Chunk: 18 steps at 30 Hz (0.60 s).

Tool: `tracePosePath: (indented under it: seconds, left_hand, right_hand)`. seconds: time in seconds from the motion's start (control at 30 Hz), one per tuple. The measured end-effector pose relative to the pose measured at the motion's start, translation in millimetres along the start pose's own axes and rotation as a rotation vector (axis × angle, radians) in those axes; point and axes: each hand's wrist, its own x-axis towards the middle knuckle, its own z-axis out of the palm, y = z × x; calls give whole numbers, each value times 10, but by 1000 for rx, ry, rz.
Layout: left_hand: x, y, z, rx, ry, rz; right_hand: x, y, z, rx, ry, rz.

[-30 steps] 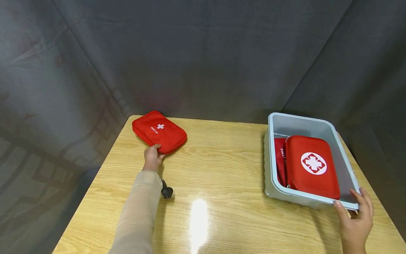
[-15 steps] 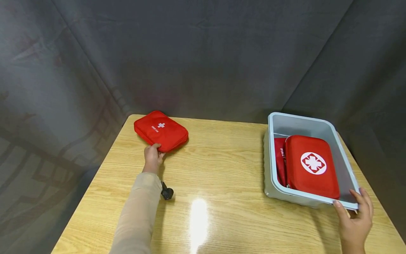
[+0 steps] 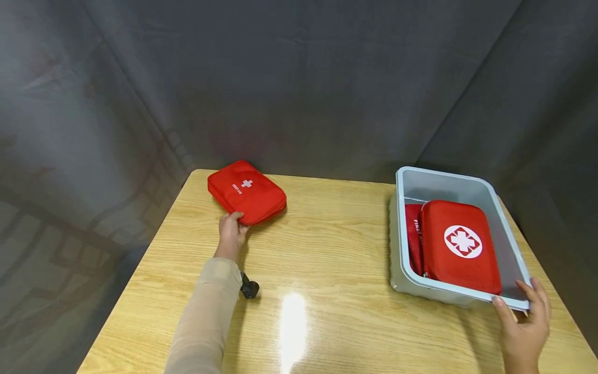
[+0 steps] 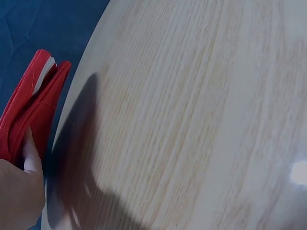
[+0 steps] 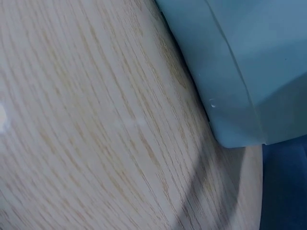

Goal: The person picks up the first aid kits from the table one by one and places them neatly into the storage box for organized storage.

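My left hand [image 3: 231, 234] pinches the near corner of a red first aid pouch [image 3: 254, 196] at the table's back left, thumb on top. The pouch bears a white cross and lettering. In the left wrist view the red pouch [image 4: 41, 103] is seen edge-on above its shadow. At the right, my right hand [image 3: 525, 327] grips the near right corner of a pale blue plastic bin [image 3: 446, 181], thumb and fingers at the rim. Inside lies a red first aid case [image 3: 467, 272] with a white round emblem, partly over a darker red first aid pouch [image 3: 412, 244].
The wooden table [image 3: 336, 249] spans between the pouch and the bin, with a bright glare spot near its front. Dark grey curtain [image 3: 299, 83] hangs behind and at both sides. A small black wrist camera [image 3: 249, 287] sticks out from the left sleeve.
My left hand has shifted slightly right with the red first aid pouch, whose far edge sits a little higher. My right hand stays on the bin's corner.
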Motion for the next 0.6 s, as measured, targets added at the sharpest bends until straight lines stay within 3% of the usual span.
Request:
tracePosePath:
  seconds: [0.23, 0.6]
  left_hand:
    - [-68, -30, 79, -36, -48, 5]
    - [-182, -103, 165, -1, -101, -3]
  right_hand:
    - [8, 7, 2, -17, 8, -3]
    - [-20, -11, -14, -22, 5, 2]
